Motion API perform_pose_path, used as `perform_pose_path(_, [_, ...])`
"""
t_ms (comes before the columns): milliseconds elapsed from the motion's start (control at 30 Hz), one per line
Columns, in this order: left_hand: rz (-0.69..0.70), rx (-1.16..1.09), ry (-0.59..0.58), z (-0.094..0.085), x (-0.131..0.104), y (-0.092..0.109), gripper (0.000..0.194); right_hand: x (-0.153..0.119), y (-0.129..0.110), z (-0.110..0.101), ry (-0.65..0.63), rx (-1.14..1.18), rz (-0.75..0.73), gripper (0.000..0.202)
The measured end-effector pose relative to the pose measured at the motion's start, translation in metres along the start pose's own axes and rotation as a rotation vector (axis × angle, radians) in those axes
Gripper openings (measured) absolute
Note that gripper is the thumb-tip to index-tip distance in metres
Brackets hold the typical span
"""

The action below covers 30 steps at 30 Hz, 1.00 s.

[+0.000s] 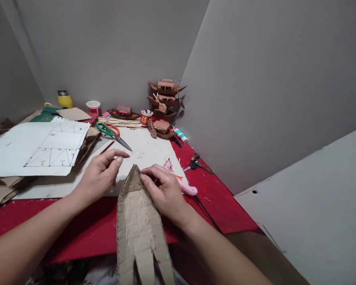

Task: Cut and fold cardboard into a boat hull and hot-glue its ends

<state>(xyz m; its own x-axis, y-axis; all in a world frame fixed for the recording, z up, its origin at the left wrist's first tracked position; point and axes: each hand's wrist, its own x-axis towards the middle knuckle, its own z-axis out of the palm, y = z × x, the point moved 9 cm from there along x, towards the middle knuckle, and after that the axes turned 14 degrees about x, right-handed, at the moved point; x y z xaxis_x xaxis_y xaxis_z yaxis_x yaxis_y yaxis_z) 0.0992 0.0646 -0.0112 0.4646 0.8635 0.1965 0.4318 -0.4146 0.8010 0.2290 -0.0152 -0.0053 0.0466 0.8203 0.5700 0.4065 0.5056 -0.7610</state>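
Head camera view: a boat-shaped corrugated cardboard piece is held upward at its pointed tip, over the near edge of the red worktop. The right side of the tip is pinched between thumb and fingers of the right hand. By the left hand nothing appears to be gripped; its fingers are loosely parted, just beside the tip and apart from it.

The step in hand is judged to be the steadying or pressing together of the folded sides at the point. For any further handling there, a light, even pinch seems to be called for, with the side edges kept aligned and uncrushed.

Below the fingers, the brown inner face is wrinkled and marked with small red specks. Open flutes are shown along the left rim, and the lower part is split into strips, its end being cut off by the frame.

Just beyond the right fingers, a pink glue gun is laid. Past the left fingertips, green- and orange-handled scissors are placed, and farther beyond both hands, small model boats are stacked.
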Motion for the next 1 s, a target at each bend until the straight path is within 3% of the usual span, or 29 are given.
perform_pose_path(100, [0.031, -0.015, -0.065, 0.005, -0.001, 0.004, 0.034, -0.001, 0.000, 0.003, -0.021, 0.005, -0.009, 0.011])
perform_pose_path(300, [0.155, 0.014, -0.247, 0.024, -0.005, 0.014, 0.028, -0.002, 0.003, 0.009, -0.050, 0.042, 0.015, 0.011])
perform_pose_path(567, [0.120, 0.061, -0.125, 0.014, -0.005, 0.016, 0.031, 0.000, 0.003, 0.006, -0.031, 0.111, 0.073, 0.007])
perform_pose_path(867, [0.183, 0.167, -0.036, 0.006, -0.003, 0.015, 0.030, -0.001, 0.006, 0.005, -0.014, 0.006, 0.060, 0.011])
perform_pose_path(1000, [0.151, 0.150, -0.160, 0.020, -0.005, 0.011, 0.032, -0.001, 0.006, -0.002, 0.049, -0.045, 0.025, 0.010])
